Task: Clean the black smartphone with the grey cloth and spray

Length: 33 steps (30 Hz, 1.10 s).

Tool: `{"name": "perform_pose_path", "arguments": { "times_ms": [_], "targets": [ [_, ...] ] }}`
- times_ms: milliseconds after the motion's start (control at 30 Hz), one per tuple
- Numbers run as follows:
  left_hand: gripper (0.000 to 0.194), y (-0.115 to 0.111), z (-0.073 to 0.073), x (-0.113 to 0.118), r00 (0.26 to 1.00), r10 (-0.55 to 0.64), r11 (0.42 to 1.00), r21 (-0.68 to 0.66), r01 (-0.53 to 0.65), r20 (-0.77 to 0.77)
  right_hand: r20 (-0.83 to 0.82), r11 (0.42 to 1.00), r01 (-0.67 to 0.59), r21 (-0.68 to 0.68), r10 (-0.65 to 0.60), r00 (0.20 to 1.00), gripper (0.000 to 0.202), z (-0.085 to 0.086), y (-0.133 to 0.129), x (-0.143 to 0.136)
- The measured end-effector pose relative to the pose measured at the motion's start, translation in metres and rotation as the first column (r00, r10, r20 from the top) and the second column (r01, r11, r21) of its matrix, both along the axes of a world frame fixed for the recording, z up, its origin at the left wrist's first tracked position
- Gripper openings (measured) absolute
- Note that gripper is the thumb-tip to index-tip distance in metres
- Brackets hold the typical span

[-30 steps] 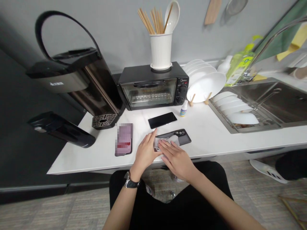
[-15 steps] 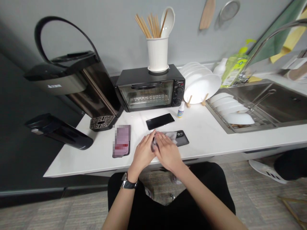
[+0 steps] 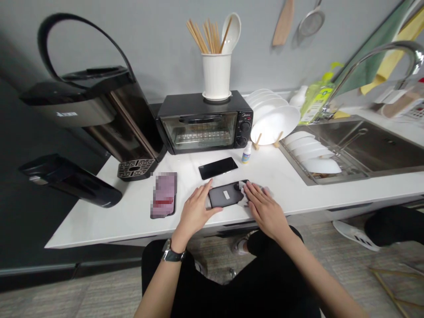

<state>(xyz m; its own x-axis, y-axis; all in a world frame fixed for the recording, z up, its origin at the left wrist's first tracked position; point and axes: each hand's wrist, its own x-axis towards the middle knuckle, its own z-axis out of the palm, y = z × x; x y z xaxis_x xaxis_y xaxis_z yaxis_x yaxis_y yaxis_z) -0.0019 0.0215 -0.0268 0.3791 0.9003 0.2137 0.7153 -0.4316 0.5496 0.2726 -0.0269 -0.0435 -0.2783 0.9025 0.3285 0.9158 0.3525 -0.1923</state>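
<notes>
A dark grey phone [image 3: 221, 197] lies back side up on the counter, a small white label at its middle. My left hand [image 3: 195, 210] steadies its left end, thumb along the near edge and fingertips by the far corner. Under the flat fingers of my right hand [image 3: 267, 212], a crumpled pale grey cloth [image 3: 243, 198] is pressed over the phone's right end, partly covering the camera area. Just beyond lies a second phone [image 3: 218, 168] with a black screen. A small white bottle [image 3: 246, 153] with a blue and yellow label stands near its right end.
Left of my hands lies a phone with a blurred pink surface [image 3: 164, 194]. A dark flask [image 3: 71, 181] and a water dispenser [image 3: 109, 119] stand farther left. Behind are a toaster oven [image 3: 202, 130] and racked plates [image 3: 274, 126]. The sink [image 3: 357, 145] is at right.
My right hand has slid the cloth rightward along the phone, uncovering its middle and left part. My hands, close together before, are now apart at its two ends.
</notes>
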Motion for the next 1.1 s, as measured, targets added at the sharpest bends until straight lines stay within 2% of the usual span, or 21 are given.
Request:
{"name": "perform_pose_path", "arguments": {
  "times_ms": [100,200,300,367,433,500,600,633,733,800,900,1000,1100],
  "targets": [
    [0.100,0.000,0.001,0.000,1.000,-0.022,1.000,0.001,0.022,0.012,-0.024,0.999,0.050,0.020,-0.049,0.999,0.053,-0.001,0.017,-0.023],
    [0.101,0.000,0.000,-0.003,0.998,-0.054,0.998,-0.015,0.054,0.019,-0.076,0.997,0.072,0.020,-0.070,0.995,0.053,0.000,0.033,-0.077],
    [0.101,0.002,-0.003,-0.008,0.996,-0.088,0.996,-0.027,0.089,0.022,-0.156,1.000,0.018,0.006,-0.017,0.988,0.058,0.005,0.042,-0.127],
    [0.101,0.002,-0.004,-0.011,0.996,-0.084,0.996,-0.026,0.085,0.040,-0.209,1.000,-0.024,0.009,0.026,0.978,0.062,0.009,0.040,-0.143],
    [0.100,0.003,-0.004,-0.012,0.996,-0.064,0.997,-0.045,0.067,0.068,-0.244,0.999,-0.036,0.022,0.041,0.969,0.061,0.012,0.030,-0.142],
    [0.104,0.002,-0.003,-0.012,0.995,-0.043,0.996,-0.077,0.049,0.088,-0.238,0.996,-0.085,0.023,0.088,0.967,0.057,0.011,0.013,-0.126],
    [0.112,0.002,-0.001,-0.010,0.994,-0.044,0.995,-0.088,0.053,0.100,-0.167,0.975,-0.221,-0.014,0.215,0.962,0.055,0.004,-0.016,-0.081],
    [0.111,0.001,-0.001,-0.010,0.994,-0.048,0.995,-0.082,0.056,0.100,-0.143,0.974,-0.224,-0.020,0.219,0.965,0.055,0.001,-0.023,-0.064],
    [0.110,0.001,0.000,-0.008,0.994,-0.053,0.996,-0.070,0.060,0.094,-0.087,0.999,-0.048,0.021,0.049,0.995,0.054,-0.007,-0.030,-0.017],
    [0.112,0.002,0.001,-0.005,0.995,-0.049,0.996,-0.068,0.055,0.092,-0.072,0.998,0.045,0.051,-0.041,0.997,0.054,-0.009,-0.021,-0.003],
    [0.114,0.003,0.001,-0.002,0.994,-0.039,0.997,-0.064,0.046,0.098,-0.087,0.993,0.092,0.071,-0.086,0.993,0.054,-0.008,0.003,-0.020],
    [0.110,0.003,0.000,-0.002,0.993,-0.041,0.997,-0.057,0.048,0.106,-0.126,0.996,0.067,0.062,-0.058,0.990,0.051,-0.002,0.023,-0.070],
    [0.100,0.002,-0.002,-0.005,0.993,-0.046,0.998,-0.046,0.051,0.110,-0.150,1.000,-0.019,0.019,0.022,0.988,0.053,0.005,0.025,-0.118]
  ]
}}
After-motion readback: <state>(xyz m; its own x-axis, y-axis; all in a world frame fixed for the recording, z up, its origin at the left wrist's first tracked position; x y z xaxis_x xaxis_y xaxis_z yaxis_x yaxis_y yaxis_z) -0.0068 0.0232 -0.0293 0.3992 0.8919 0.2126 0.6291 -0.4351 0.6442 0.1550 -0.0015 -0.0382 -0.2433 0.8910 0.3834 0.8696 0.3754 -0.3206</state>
